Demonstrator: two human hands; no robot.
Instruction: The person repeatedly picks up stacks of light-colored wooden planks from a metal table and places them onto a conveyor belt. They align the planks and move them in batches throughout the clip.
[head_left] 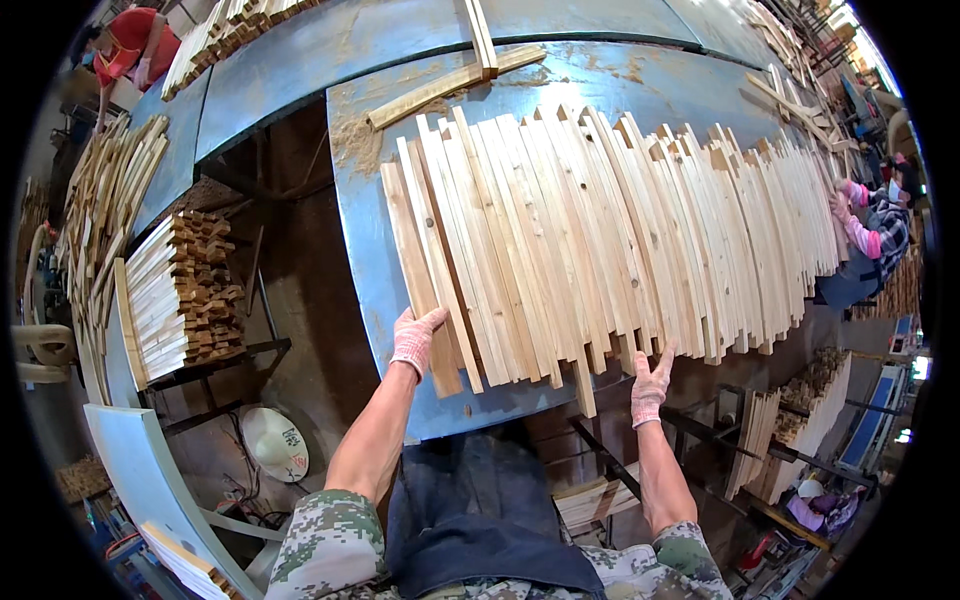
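A wide row of pale wooden strips [560, 240] lies side by side on a blue metal-topped table [365, 240], their near ends uneven. My left hand [415, 340], in a pinkish work glove, holds the leftmost wooden strip [412, 250] near its close end, thumb across the top; its other fingers are partly hidden. My right hand [651, 385], gloved alike, has thumb and forefinger spread and reaches the near ends of strips right of the middle. Between my hands, one strip [585, 388] sticks out past the others toward me.
A loose wooden bar [455, 85] lies at the table's far side amid sawdust. Stacked strips [180, 295] stand on a rack at left; more stacks [800, 420] are at lower right. One co-worker [870, 230] handles the row's right end; another person [135, 50] is far left.
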